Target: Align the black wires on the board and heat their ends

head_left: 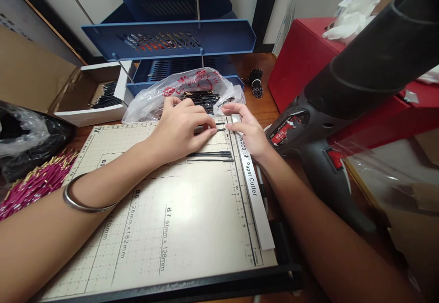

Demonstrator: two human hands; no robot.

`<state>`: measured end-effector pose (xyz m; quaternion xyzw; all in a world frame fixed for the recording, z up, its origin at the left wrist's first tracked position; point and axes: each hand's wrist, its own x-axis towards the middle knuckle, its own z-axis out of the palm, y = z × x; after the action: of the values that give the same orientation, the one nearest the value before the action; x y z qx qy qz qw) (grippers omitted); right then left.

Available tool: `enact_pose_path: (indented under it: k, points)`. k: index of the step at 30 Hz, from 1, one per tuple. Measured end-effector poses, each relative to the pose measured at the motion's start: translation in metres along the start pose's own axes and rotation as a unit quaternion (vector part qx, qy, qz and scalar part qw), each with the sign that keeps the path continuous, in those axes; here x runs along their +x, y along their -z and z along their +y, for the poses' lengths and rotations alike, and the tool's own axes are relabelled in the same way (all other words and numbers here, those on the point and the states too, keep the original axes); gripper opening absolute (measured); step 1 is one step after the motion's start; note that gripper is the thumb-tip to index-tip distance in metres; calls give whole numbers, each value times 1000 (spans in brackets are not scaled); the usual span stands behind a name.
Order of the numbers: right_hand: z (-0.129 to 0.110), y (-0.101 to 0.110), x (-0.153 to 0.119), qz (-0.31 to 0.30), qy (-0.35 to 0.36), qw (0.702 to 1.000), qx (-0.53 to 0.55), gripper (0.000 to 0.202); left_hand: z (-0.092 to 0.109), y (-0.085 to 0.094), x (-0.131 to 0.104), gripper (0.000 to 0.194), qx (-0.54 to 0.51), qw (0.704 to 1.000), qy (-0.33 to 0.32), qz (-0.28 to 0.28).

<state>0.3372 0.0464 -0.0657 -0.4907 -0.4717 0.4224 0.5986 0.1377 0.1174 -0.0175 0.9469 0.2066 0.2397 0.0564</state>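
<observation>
The left hand point(183, 127) pinches thin black rods point(221, 130) on the flat cream paper-cutter board point(199, 239). The right hand point(248, 131) is half open by their tips; I can't tell if it holds any. If its thumb bumps them, they could roll crooked

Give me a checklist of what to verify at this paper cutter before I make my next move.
1. Left hand has hold of black sticks: ok, thumb and finger pinch them.
2. Right hand touching their ends: cannot tell.
3. Sticks lying on the board all together: not ok, a lone stick lies apart from the bunch.
4. More sticks nearby: ok, the plastic bag behind the board holds some.
5. Blade clear of fingers: cannot tell, no blade shows.
</observation>
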Motion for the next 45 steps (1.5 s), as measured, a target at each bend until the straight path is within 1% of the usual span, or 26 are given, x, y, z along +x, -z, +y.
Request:
enact_pose_path:
  k: [4,11,19,29,32,38,45]
  points:
    - [0,0,2,3,2,1000,2,43,0,0,1,22,4,1000,3,0]
    - [4,2,3,3,5,1000,-9,47,-3,0,0,21,7,1000,2,7]
    - [4,1,4,3,5,1000,4,47,-3,4,0,20,-1,1000,12,-8]
    - [5,1,3,-4,2,1000,11,50,-4,1,1,23,8,1000,1,6]
    - [4,1,3,-4,4,1000,12,50,-4,1,1,24,7,1000,4,2]
    - [4,1,5,-5,5,1000,14,49,-1,4,3,25,15,999,33,-22]
    - [6,1,5,-19,11,1000,14,48,-3,3,2,25,16,999,31,-24]
